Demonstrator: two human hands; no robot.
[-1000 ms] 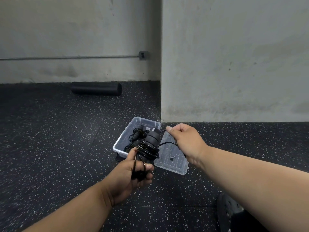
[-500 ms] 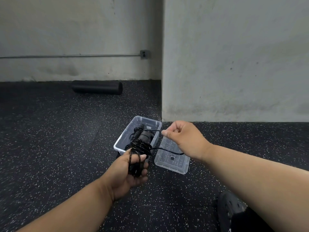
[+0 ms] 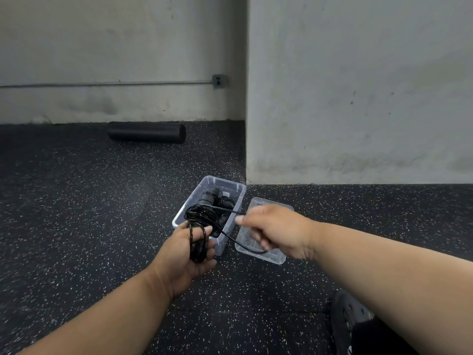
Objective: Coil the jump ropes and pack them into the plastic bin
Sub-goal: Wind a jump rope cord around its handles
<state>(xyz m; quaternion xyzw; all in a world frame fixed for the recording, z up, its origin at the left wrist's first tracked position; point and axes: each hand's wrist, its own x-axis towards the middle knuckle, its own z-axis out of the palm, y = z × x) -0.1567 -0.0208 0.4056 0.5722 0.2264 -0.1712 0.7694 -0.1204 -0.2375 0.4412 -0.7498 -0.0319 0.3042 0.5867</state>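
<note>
Left hand (image 3: 188,254), lower centre of the frame, palm up, fingers curled round a bundle of black jump rope (image 3: 198,235). Coils wound through the fist, the upper loops bunched just above the thumb and overlapping the near edge of the plastic bin (image 3: 179,216). From that bunch, one strand running right and slightly down to the right hand (image 3: 277,230), a second strand sagging in a low curve beneath it toward the same hand. Right hand at centre right, knuckles up, fingers closed; seemingly pinching the rope's free length, though motion blur hides the exact contact.

Clear plastic bin on the floor just beyond the left hand, long axis running up and to the right. Inside it, more black rope gear (image 3: 217,199): thick dark handles and tangled cord, mostly toward the far end. Flat clear lid (image 3: 273,256) lying beside the bin on its right, partly hidden under the right hand.

Dark speckled rubber floor (image 3: 76,213) all round. Black foam roller (image 3: 147,132) upper left, lying against the base of the grey wall (image 3: 358,85). Dark shoe (image 3: 348,313) at the lower right edge.
</note>
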